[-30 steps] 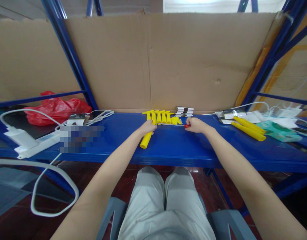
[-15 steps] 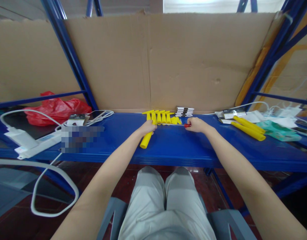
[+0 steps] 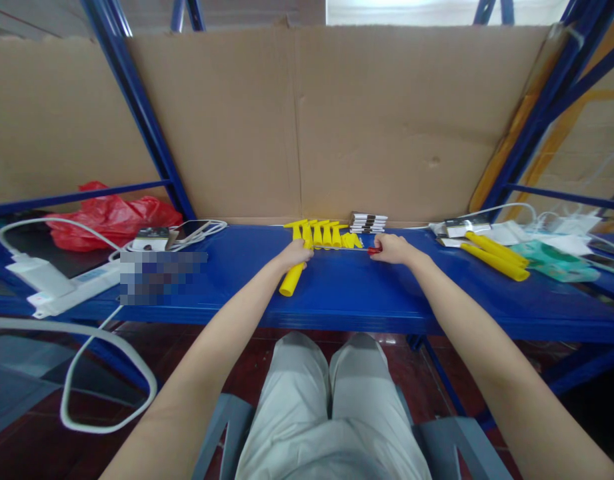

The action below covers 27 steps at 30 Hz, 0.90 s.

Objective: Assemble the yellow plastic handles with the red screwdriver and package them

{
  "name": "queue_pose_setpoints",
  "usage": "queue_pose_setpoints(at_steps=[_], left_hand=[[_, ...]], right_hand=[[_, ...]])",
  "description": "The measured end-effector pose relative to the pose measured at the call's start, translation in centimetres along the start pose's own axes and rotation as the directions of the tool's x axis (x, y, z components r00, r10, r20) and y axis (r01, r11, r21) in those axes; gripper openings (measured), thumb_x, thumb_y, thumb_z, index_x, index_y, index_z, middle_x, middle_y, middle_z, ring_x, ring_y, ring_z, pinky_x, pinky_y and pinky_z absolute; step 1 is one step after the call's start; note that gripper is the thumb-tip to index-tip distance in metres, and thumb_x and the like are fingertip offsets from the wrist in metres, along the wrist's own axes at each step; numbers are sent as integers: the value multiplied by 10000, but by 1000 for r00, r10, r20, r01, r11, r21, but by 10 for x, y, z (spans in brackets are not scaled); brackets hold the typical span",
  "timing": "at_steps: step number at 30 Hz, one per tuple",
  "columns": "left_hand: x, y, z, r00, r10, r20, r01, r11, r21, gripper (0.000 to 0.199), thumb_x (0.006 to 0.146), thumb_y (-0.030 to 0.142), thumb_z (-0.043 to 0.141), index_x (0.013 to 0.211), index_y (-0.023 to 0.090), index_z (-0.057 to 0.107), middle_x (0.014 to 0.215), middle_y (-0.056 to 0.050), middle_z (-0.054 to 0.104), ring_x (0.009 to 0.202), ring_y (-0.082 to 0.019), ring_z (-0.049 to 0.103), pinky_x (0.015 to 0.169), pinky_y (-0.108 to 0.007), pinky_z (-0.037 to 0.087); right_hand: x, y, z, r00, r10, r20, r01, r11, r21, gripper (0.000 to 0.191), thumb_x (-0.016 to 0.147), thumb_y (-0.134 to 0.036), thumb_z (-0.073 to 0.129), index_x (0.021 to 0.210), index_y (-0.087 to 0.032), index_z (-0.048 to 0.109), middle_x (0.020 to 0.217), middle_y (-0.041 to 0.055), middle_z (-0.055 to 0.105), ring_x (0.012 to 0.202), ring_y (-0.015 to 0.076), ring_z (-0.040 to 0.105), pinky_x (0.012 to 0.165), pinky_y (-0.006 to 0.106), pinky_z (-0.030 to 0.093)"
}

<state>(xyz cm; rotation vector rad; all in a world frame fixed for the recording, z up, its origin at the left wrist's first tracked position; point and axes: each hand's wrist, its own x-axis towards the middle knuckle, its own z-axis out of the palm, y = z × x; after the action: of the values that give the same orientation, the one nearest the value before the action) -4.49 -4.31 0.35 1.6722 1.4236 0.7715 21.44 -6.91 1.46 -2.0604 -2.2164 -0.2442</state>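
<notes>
My left hand is wrapped around a yellow tubular handle, whose lower end sticks out toward the table's front edge. My right hand grips the red handle of a screwdriver. From it a thin metal shaft points left, toward the upper end of the held tube; whether the tip touches is too small to make out. Just behind the hands stands a row of several yellow T-shaped pieces. Small yellow parts lie in a pile at the row's right, beside a stack of white-and-black packs.
On the right of the blue table lie two yellow tubes and a green plastic bag. To the left are a white power strip, cables and a red plastic bag. A cardboard panel closes off the back.
Almost nothing differs. Both hands keep their grip and place, and the whole view has shifted only slightly.
</notes>
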Motion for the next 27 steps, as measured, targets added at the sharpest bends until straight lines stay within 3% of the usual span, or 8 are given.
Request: queue_pose_setpoints(at_steps=[10,18,27], left_hand=[[-2,2,-1,1000,10,1,-10,1000,7,198,676,0,524,781,165,499,466,68,429,362,-94,419,436,-223,364],[-2,0,-1,999,40,30,-40,999,-14,231,668,7,534,844,155,545,492,56,447,384,-97,437,448,-222,388],[-2,0,0,1000,14,6,-14,1000,-11,198,679,1,526,784,168,503,479,67,436,367,-86,419,429,-211,358]], right_hand=[[-2,2,-2,999,-28,25,27,999,42,182,763,-340,577,882,-232,664,931,50,705,948,254,618,769,336,414],[-3,-1,-2,1000,12,-19,-12,1000,3,180,757,-306,575,890,-204,640,885,78,705,864,232,635,674,281,406],[-6,-3,-5,999,-17,37,17,1000,13,200,782,-349,559,883,-219,671,921,71,709,970,274,616,810,370,414]])
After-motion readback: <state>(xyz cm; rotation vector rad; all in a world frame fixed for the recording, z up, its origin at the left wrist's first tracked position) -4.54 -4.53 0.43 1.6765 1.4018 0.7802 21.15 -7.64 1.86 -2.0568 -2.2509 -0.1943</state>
